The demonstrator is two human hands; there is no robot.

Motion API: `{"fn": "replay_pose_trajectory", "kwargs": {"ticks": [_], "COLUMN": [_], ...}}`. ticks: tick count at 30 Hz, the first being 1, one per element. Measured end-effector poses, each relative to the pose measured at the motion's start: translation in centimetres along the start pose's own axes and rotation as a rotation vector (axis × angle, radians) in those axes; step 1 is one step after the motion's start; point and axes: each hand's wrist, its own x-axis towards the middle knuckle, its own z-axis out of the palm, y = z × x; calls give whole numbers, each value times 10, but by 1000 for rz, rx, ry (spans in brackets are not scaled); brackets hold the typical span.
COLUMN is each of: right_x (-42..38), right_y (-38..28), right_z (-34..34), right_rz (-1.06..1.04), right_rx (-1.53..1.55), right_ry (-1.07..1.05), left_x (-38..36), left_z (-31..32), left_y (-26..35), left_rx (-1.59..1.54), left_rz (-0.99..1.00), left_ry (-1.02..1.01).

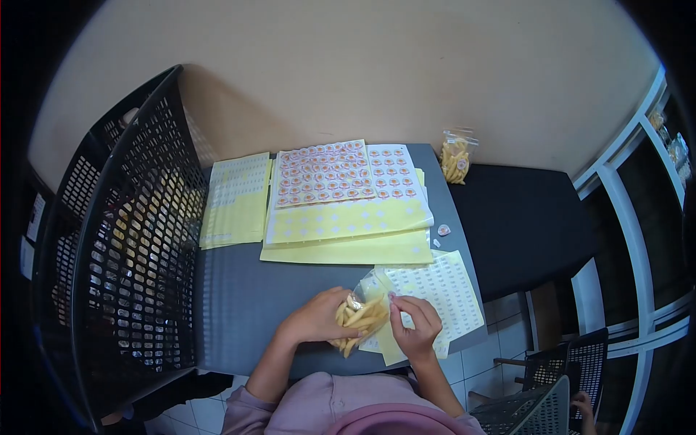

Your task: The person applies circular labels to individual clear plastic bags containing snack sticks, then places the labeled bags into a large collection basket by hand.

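My left hand grips a clear plastic bag of pale yellow stick snacks near the table's front edge. The bag's clear top end points away from me. Just right of the bag, my right hand pinches a small pinkish piece that looks like a sticker; its print is too small to read. Under and beside this hand lie sheets of small printed labels. Farther back is a stack of sheets with round red and orange stickers on yellow backing.
A tall black perforated crate stands at the left, with bagged goods inside. Yellow-backed label sheets lie beside it. A filled snack bag stands on the black surface at right. A crumpled sticker lies near the grey table's right edge.
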Motion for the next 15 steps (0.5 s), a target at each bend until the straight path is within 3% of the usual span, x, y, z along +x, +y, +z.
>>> {"fn": "replay_pose_trajectory", "kwargs": {"ticks": [2, 4, 6, 8, 15], "right_x": [1, 4, 9, 16, 22], "right_y": [-5, -5, -10, -11, -16], "right_z": [-6, -10, -16, -18, -14], "right_rz": [-147, -202, -328, -361, -368], "right_rx": [-59, -44, -145, -178, -260], "right_ry": [44, 81, 77, 97, 166], "left_x": [-1, 0, 12, 26, 39], "left_z": [2, 2, 10, 19, 43], "left_y": [2, 13, 11, 9, 4], "left_rx": [-27, -482, -474, -500, -792], "left_rz": [57, -73, 5, 173, 353], "left_ry": [42, 143, 237, 481, 456]}}
